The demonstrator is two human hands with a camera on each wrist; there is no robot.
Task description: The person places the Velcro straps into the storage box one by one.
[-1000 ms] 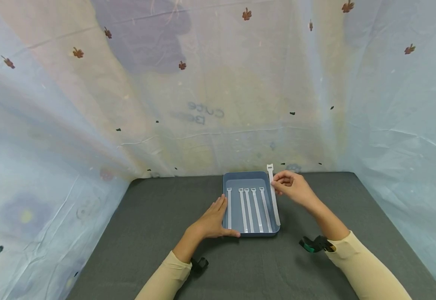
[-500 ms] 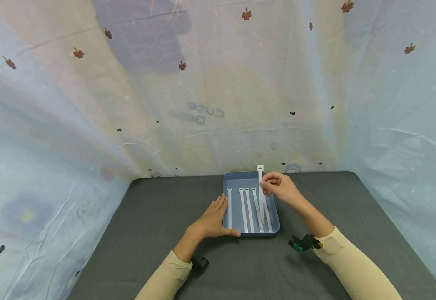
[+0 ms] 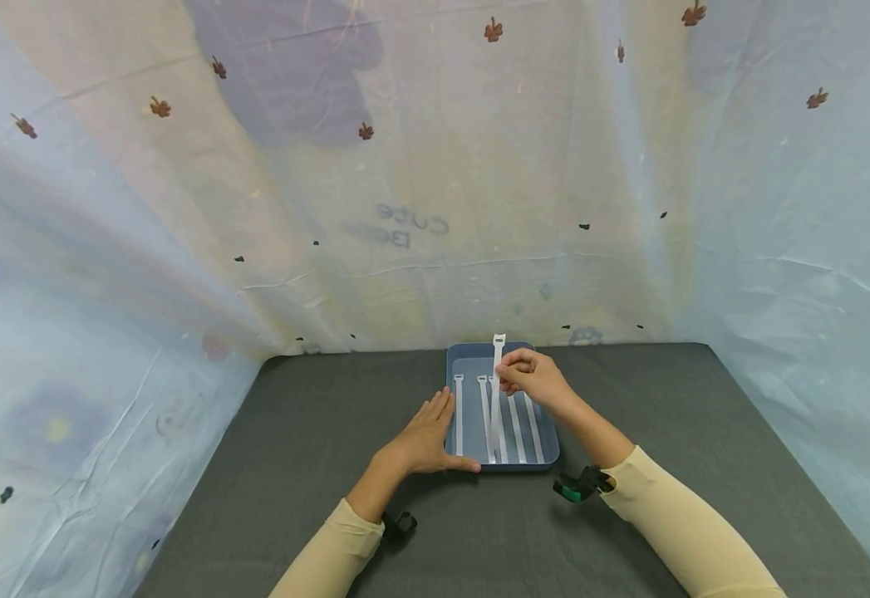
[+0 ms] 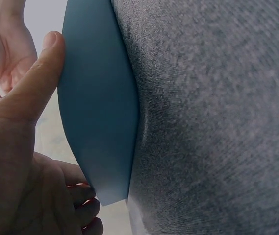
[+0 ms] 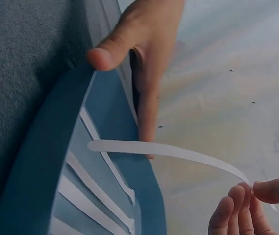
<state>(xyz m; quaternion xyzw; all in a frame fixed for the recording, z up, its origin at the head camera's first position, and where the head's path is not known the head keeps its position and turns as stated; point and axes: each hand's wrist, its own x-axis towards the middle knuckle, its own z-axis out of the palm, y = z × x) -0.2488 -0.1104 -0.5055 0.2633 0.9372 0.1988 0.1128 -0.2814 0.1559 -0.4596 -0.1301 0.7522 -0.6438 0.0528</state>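
A blue-grey rectangular tray (image 3: 507,350) lies near the table's far edge. Several white cable straps with slotted heads, such as the leftmost strap (image 3: 458,419), lie lengthwise inside it. My left hand (image 3: 421,436) rests with straight fingers along the tray's left side, its thumb at the front wall. Above the tray, my right hand (image 3: 539,382) pinches another white cable strap (image 3: 498,390) between thumb and fingers below its slotted head. In the right wrist view this held strap (image 5: 178,151) bends, its rounded end hanging over the leftmost straps.
A dark grey cloth covers the table (image 3: 315,423). Behind and on both sides hangs a pale patterned curtain (image 3: 435,166), close to the tray's far edge. Each wrist carries a small black camera, such as the right camera mount (image 3: 582,484).
My right hand has moved left with the pinched strap, from over the tray's right edge to above the straps left of the middle. My left hand and the tray have stayed put.
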